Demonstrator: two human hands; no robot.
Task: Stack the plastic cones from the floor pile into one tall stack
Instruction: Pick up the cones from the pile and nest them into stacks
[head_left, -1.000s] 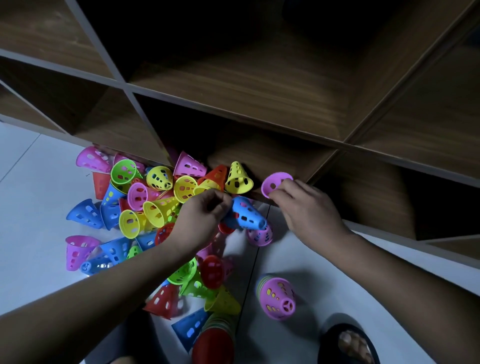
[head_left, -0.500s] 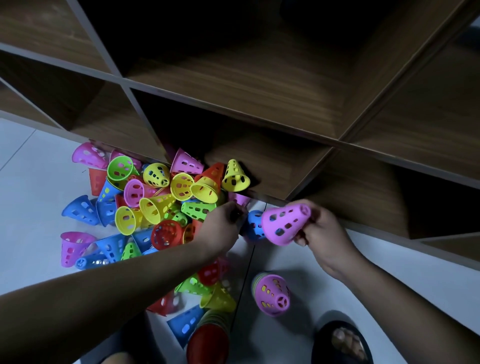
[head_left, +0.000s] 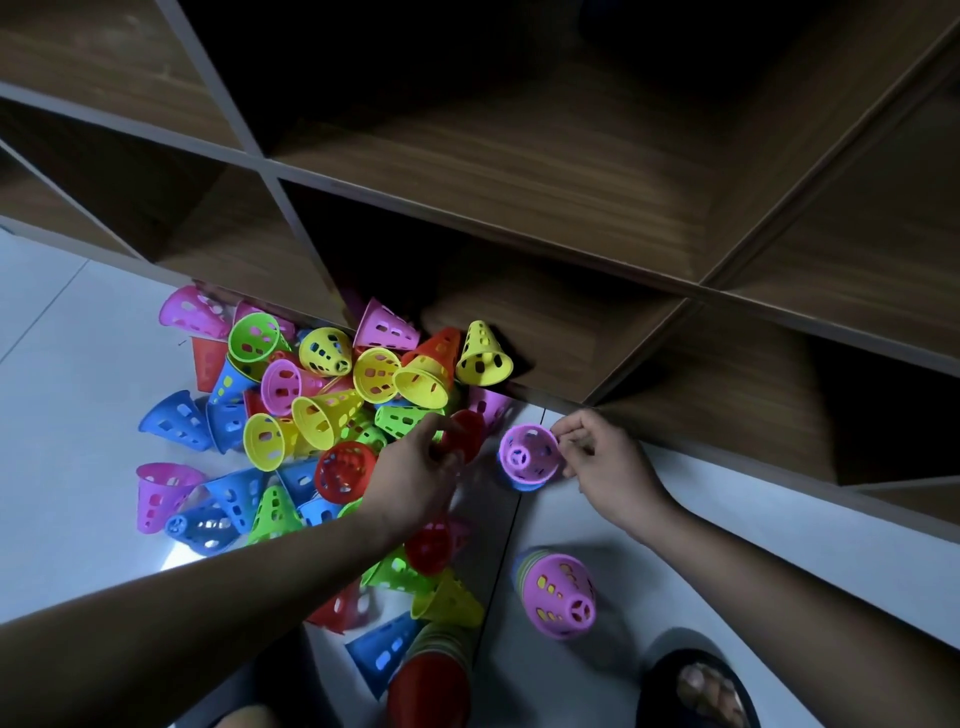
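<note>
Entry: pink cone (head_left: 530, 453), held aloft half a second ago, now capped over a blue cone (head_left: 523, 486) on the floor (head_left: 737, 535) against the shelf unit (head_left: 519, 156), right hand (head_left: 605, 460) pinching its rim; left hand (head_left: 415, 462) grips a red cone (head_left: 466, 434) (presumably next on).

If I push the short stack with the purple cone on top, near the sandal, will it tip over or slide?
The short stack looks squat, with its narrow end up, so it would probably slide on the smooth floor rather than tip. Its thin plastic, full of holes, suggests that it is light and moves easily.
</note>
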